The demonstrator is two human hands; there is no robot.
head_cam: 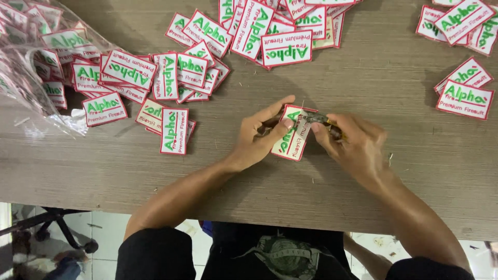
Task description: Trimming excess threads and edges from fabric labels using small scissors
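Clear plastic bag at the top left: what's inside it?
The clear plastic bag holds more rectangular patches, white with red borders and green lettering, like the loose ones on the table. Creased plastic and glare hide how many lie deeper in.

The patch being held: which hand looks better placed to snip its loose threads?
The right hand, probably. It holds a small metal snipper with the tip at the patch edge, while the left hand pins the patch between thumb and fingers.
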